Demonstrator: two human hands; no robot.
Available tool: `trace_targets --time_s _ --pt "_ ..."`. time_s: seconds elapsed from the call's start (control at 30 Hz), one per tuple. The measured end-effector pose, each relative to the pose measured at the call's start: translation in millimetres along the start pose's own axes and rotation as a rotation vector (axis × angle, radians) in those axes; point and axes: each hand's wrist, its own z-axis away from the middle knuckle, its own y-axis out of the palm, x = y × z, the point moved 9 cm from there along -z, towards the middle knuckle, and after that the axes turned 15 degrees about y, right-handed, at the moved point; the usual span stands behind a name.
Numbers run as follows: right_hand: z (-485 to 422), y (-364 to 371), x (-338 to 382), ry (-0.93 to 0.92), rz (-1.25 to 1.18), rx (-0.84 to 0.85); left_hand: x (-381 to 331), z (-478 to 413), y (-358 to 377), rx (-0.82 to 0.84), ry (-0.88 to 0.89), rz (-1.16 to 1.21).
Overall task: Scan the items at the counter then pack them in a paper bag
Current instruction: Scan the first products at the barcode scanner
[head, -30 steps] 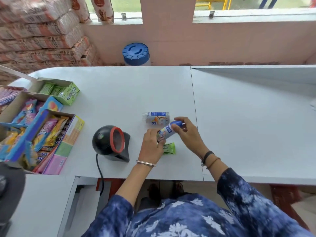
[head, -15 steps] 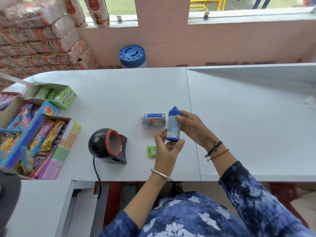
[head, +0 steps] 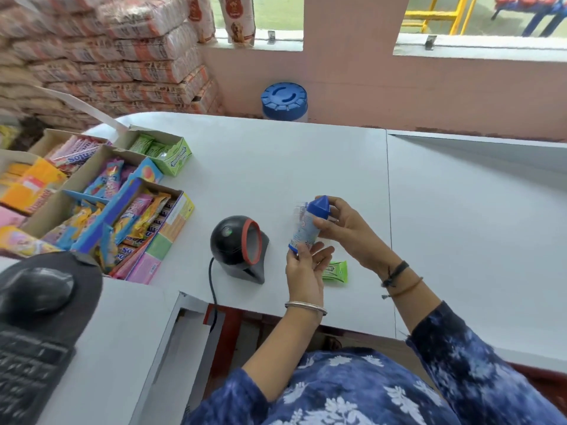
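I hold a small blue-capped bottle upright above the white counter, just right of the black scanner with its red ring. My left hand pinches the bottle's base from below. My right hand grips its upper part near the cap. A second small bottle lies on the counter behind it, mostly hidden. A green gum pack lies on the counter under my hands. No paper bag is in view.
Open boxes of candy and gum crowd the counter's left side. A mouse and keyboard sit at the lower left. A blue-lidded container stands beyond the counter. Stacked sacks fill the back left.
The bottle went from lying tilted near the counter to upright in both hands, and now sits closer to the scanner. The camera view has shifted, showing more of the left side.
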Motion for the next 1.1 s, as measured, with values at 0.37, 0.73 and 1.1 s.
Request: trace_targets --time_s 0.37,0.73,1.1 --pt "-1 52 40 -0.196 0.388 -0.184 -26 -12 -24 -0.138 0.060 0.290" --pt "-1 -29 47 -0.298 0.306 -0.537 -34 -40 -5 0.178 0.247 -0.772" --pt "-61 -131 3 -0.125 0.437 -0.753 -2 -112 46 0.683 0.426 -1.680"
